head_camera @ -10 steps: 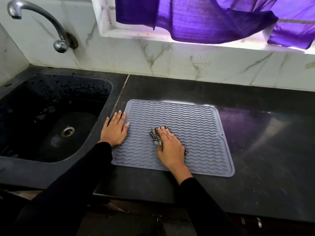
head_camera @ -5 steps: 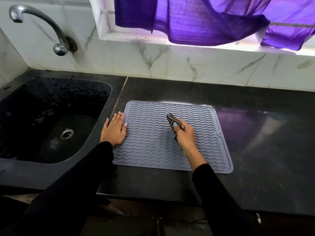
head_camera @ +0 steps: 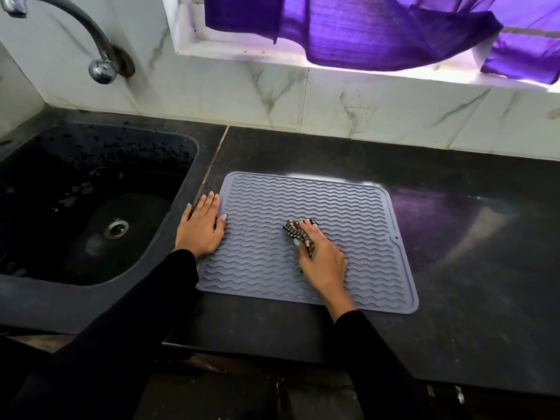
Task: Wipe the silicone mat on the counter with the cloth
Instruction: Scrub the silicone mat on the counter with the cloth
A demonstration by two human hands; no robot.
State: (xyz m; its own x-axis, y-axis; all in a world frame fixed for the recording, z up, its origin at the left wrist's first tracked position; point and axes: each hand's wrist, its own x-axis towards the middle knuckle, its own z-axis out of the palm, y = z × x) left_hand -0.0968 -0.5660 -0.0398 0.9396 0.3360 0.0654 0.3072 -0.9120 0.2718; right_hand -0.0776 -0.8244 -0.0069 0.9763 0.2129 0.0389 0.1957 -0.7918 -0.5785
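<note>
Left hand [head_camera: 201,227] flat, fingers straight, pressing mat [head_camera: 348,207] edge nr sink [head_camera: 91,204]. Right hand [head_camera: 322,256] bunched on checked cloth [head_camera: 292,230], mid-mat, on counter [head_camera: 469,268].

Both arms reach forward in black sleeves that end at the wrists. The left hand [head_camera: 202,225] lies flat, palm down, fingers straight and close together, thumb spread toward the other hand. The right hand [head_camera: 322,256] is also palm down, its fingers curled over a bunched checked cloth [head_camera: 298,233] that sticks out just beyond the fingertips and thumb.
</note>
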